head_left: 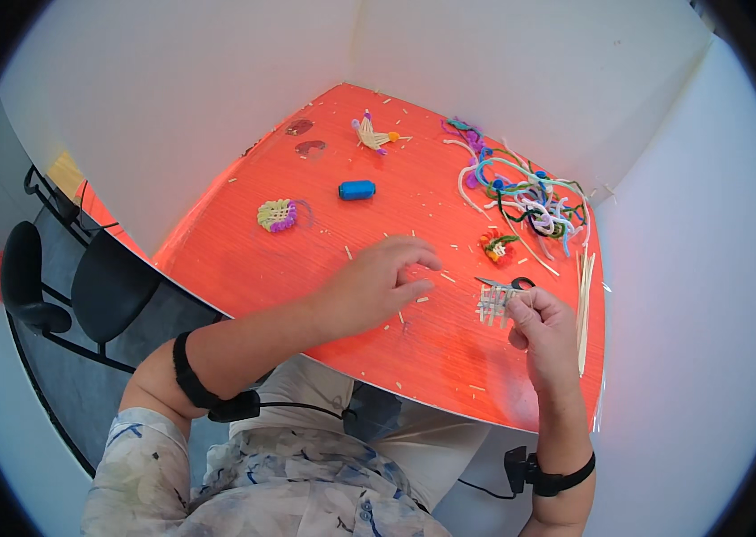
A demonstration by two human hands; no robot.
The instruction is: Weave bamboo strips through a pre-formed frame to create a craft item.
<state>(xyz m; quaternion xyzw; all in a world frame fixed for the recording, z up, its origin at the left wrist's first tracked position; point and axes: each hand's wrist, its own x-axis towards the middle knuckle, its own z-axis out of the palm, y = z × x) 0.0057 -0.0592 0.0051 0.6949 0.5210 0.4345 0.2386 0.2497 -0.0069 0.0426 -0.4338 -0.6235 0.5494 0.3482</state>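
Between the thumb and fingers of my right hand (543,336) is a small lattice of pale thin sticks (491,306), held up over the right side of the red table (306,277). Scissors (522,284) with dark handles lie just behind the lattice. My left hand (382,276) hovers over the middle of the table, its fingers curved and apart with nothing in them. Beyond the left hand sits a blue spool of thread (357,190). A green and purple woven piece (277,215) with a loose thread lies left of the spool.
A tangle of coloured pipe cleaners (530,201) covers the back right, with a red and orange flower-like piece (496,246) near it. Long thin sticks (585,313) lie along the right edge. A star-shaped stick piece (373,136) lies at the back. White walls enclose the table; black chairs (110,282) stand left.
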